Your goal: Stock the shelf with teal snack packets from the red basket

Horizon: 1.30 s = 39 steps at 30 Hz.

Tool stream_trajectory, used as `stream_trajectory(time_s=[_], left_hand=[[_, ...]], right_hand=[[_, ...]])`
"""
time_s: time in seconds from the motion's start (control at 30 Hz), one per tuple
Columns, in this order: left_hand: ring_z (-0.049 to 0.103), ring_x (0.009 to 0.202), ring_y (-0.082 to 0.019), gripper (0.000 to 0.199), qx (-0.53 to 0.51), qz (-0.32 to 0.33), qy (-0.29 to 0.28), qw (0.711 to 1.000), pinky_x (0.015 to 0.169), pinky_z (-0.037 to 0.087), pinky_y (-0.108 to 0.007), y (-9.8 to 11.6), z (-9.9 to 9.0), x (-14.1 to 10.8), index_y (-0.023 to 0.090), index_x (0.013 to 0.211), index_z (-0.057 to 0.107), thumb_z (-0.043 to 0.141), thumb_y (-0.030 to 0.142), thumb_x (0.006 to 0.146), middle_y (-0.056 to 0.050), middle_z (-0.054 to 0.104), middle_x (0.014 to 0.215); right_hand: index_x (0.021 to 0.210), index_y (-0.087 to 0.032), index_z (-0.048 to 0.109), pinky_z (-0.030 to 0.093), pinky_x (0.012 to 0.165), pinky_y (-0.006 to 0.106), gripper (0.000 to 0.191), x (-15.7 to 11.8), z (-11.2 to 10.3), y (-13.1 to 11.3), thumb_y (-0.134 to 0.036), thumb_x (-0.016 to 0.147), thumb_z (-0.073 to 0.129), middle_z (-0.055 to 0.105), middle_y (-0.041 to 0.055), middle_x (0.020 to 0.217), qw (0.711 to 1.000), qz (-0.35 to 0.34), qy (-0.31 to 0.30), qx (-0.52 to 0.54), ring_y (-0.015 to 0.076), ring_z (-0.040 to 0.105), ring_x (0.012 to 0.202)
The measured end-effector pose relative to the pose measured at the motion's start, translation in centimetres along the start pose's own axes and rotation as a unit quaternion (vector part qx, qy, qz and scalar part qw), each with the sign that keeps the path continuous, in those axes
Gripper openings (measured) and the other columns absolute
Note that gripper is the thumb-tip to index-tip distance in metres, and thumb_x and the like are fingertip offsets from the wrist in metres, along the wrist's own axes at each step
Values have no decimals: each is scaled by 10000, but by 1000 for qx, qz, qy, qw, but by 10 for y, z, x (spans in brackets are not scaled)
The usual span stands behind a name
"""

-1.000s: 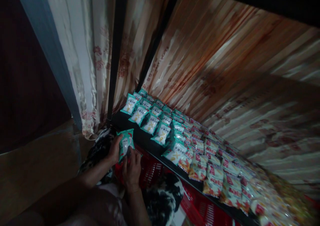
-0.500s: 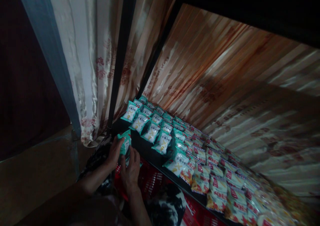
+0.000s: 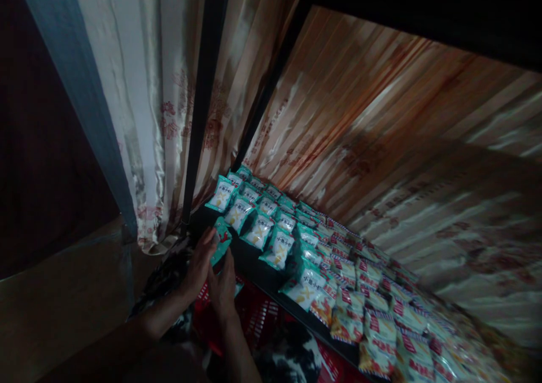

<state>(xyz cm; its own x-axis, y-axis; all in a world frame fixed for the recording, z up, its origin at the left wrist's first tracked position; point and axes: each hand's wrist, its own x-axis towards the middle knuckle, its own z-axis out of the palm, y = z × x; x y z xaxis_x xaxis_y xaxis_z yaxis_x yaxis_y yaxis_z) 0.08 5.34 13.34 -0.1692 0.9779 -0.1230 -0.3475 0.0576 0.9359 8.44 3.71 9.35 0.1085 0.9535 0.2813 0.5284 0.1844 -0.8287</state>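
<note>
A small teal snack bag [image 3: 221,240] is held upright between my two hands, over the near edge of the black shelf. My left hand [image 3: 200,265] grips it along its left side, fingers closed against it. My right hand [image 3: 223,286] is just below, its fingers pressed to the bag's lower right edge. Rows of teal-and-white snack bags [image 3: 258,230] stand on the shelf in front of my hands. To their right are rows of white-and-red snack bags [image 3: 378,340].
Below the black shelf [image 3: 243,253] sits a red plastic basket [image 3: 261,318] by my knees. Pale printed curtains [image 3: 339,123] hang behind and at the left. Dark upright posts [image 3: 206,78] stand at the left corner. Tiled floor [image 3: 84,281] shows lower left.
The bag has turned in my hands, its white printed front swinging out of sight so that mostly a teal side shows. My right hand has moved slightly up, closer to my left.
</note>
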Motion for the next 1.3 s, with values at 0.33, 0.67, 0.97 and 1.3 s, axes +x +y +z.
stream_trajectory(time_s=[0.33, 0.67, 0.97, 1.3], left_hand=[[336, 1335, -227, 466, 122, 88, -30, 988, 1133, 213, -399, -12, -9, 20, 236, 1231, 556, 479, 473, 837, -58, 415, 1426], [351, 1324, -208, 402, 189, 147, -47, 970, 1120, 251, -375, 4, -6, 36, 251, 1221, 561, 433, 406, 873, -46, 382, 1442], [329, 1336, -215, 390, 229, 198, -31, 952, 1130, 222, -410, 4, -7, 64, 249, 1218, 569, 432, 365, 872, -41, 381, 1443], [285, 1363, -210, 408, 328, 241, -29, 913, 1140, 213, -394, -11, -18, 89, 230, 1274, 517, 407, 302, 887, -42, 322, 1481]], right_hand=[[1165, -168, 561, 478, 837, 404, 416, 26, 11, 7, -371, 802, 568, 618, 114, 1041, 999, -5, 47, 20, 234, 587, 958], [1228, -148, 495, 501, 753, 318, 449, 55, 20, -1, -361, 833, 505, 672, 103, 1000, 997, 39, 38, 46, 217, 647, 902], [1267, -124, 437, 497, 728, 332, 495, 86, 39, 5, -361, 834, 471, 682, 110, 944, 998, 29, 41, 23, 231, 650, 869], [1393, -106, 277, 476, 837, 380, 633, 107, 55, 13, -331, 828, 452, 604, 157, 1153, 999, 6, 7, 37, 244, 605, 1012]])
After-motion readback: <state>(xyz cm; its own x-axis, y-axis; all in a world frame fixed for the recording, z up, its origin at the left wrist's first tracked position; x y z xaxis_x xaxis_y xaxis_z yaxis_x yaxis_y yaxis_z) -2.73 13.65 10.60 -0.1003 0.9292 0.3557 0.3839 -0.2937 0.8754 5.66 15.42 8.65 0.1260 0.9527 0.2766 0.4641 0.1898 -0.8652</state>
